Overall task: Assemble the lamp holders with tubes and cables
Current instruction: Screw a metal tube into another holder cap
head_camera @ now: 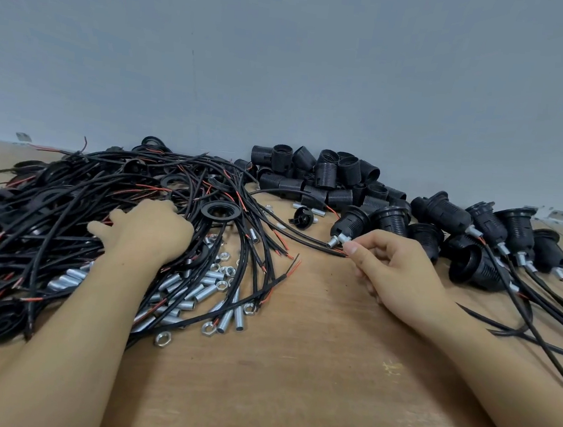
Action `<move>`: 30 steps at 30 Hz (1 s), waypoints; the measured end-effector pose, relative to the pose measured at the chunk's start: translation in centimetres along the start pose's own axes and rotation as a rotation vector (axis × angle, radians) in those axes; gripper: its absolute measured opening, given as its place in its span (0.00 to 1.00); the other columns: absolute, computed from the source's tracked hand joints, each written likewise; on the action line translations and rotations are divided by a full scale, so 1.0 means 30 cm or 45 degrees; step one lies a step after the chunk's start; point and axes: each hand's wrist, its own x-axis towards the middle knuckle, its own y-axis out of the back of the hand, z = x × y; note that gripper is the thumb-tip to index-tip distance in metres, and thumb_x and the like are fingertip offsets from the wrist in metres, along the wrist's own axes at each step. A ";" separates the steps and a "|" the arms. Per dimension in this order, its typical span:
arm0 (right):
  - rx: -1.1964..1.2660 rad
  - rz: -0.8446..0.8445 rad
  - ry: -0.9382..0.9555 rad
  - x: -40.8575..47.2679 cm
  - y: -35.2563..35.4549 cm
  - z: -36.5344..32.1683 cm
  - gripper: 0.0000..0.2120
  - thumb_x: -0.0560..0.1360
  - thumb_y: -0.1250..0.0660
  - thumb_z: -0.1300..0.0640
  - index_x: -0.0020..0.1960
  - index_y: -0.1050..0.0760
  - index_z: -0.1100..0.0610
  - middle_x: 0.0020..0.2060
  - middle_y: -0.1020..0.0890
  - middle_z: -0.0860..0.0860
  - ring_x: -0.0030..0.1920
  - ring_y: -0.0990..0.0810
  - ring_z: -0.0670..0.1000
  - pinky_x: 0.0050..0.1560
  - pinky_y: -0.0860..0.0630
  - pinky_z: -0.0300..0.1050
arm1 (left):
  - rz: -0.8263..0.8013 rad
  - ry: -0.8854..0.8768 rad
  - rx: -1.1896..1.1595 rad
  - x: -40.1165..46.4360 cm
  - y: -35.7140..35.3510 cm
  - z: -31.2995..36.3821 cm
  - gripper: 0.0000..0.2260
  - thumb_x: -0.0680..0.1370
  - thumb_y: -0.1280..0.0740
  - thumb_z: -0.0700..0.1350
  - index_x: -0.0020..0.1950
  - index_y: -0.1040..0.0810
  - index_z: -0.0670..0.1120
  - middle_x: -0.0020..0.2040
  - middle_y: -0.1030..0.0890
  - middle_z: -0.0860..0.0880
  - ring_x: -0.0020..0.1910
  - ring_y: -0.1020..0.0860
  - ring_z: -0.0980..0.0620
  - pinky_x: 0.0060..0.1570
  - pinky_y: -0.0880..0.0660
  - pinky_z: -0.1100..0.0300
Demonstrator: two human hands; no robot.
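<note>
A good part of the work is judged done: a cluster of finished lamp holders (498,234), each fitted with a metal tube and a trailing cable, is laid on the right of the desk (292,369). One more assembled holder (353,222) lies in front of the right hand (395,269), whose curled fingers are seen pinching at its tube end, where the cable leaves. The left hand (149,228) is laid on the tangled heap of loose cables (84,211), fingers buried, so its grip cannot be told. Much is left: bare threaded bodies (324,179) are piled at the wall, and loose tubes (193,294) and nuts (223,269) are scattered beneath the cables.
</note>
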 end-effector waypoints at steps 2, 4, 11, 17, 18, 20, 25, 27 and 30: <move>-0.007 -0.002 0.002 0.000 0.001 -0.001 0.07 0.78 0.32 0.49 0.43 0.20 0.50 0.29 0.20 0.48 0.25 0.27 0.41 0.31 0.31 0.41 | 0.039 -0.115 -0.111 -0.001 0.007 -0.016 0.18 0.78 0.42 0.43 0.66 0.23 0.52 0.65 0.22 0.44 0.65 0.28 0.39 0.63 0.33 0.48; -0.009 -0.001 0.005 0.001 0.001 0.002 0.07 0.78 0.32 0.49 0.43 0.20 0.50 0.29 0.20 0.49 0.25 0.27 0.41 0.31 0.31 0.40 | 0.099 -0.204 -0.313 -0.001 0.019 -0.032 0.17 0.78 0.38 0.41 0.66 0.22 0.50 0.63 0.20 0.44 0.60 0.25 0.42 0.60 0.30 0.53; -0.026 -0.031 0.035 0.000 0.001 0.000 0.07 0.78 0.32 0.49 0.42 0.20 0.50 0.29 0.20 0.49 0.26 0.26 0.40 0.30 0.32 0.32 | -0.011 -0.276 -0.230 0.025 0.043 -0.007 0.20 0.74 0.38 0.38 0.65 0.21 0.49 0.64 0.21 0.43 0.64 0.26 0.42 0.63 0.29 0.52; -0.048 -0.057 0.056 0.001 -0.007 0.003 0.08 0.77 0.31 0.49 0.41 0.20 0.50 0.31 0.18 0.51 0.26 0.26 0.41 0.32 0.30 0.35 | 0.177 -0.448 -0.207 0.185 0.053 0.092 0.10 0.77 0.37 0.39 0.53 0.17 0.45 0.57 0.17 0.40 0.60 0.23 0.37 0.59 0.28 0.51; -0.051 -0.060 0.058 0.001 -0.008 0.005 0.07 0.77 0.31 0.49 0.41 0.20 0.50 0.31 0.18 0.51 0.26 0.26 0.41 0.32 0.30 0.35 | 0.151 -0.478 -0.174 0.217 0.043 0.104 0.11 0.78 0.37 0.39 0.56 0.18 0.42 0.58 0.18 0.40 0.61 0.24 0.37 0.60 0.28 0.51; -0.055 -0.064 0.064 0.003 -0.006 0.009 0.07 0.77 0.31 0.50 0.41 0.20 0.49 0.31 0.18 0.50 0.27 0.25 0.41 0.32 0.29 0.36 | 0.068 -0.544 -0.056 0.270 0.026 0.124 0.15 0.77 0.37 0.38 0.63 0.21 0.40 0.62 0.20 0.39 0.63 0.25 0.37 0.63 0.29 0.50; -0.043 -0.083 0.066 0.008 -0.011 0.017 0.06 0.77 0.30 0.51 0.41 0.20 0.48 0.32 0.18 0.49 0.34 0.18 0.52 0.33 0.25 0.41 | -0.179 -0.716 0.191 0.349 0.013 0.165 0.25 0.75 0.39 0.34 0.73 0.28 0.45 0.70 0.25 0.42 0.69 0.28 0.40 0.68 0.31 0.53; -0.040 -0.085 0.061 0.010 -0.012 0.021 0.06 0.77 0.30 0.51 0.40 0.20 0.48 0.32 0.19 0.49 0.35 0.18 0.52 0.32 0.25 0.40 | -0.218 -0.731 0.269 0.367 0.022 0.181 0.26 0.76 0.39 0.34 0.73 0.29 0.47 0.70 0.25 0.42 0.68 0.27 0.41 0.66 0.30 0.53; -0.052 -0.089 0.069 0.011 -0.009 0.023 0.06 0.77 0.30 0.51 0.40 0.20 0.48 0.31 0.18 0.49 0.33 0.19 0.51 0.32 0.25 0.39 | -0.160 -0.769 0.337 0.395 0.033 0.184 0.18 0.77 0.38 0.38 0.67 0.25 0.47 0.64 0.21 0.43 0.62 0.24 0.42 0.62 0.27 0.51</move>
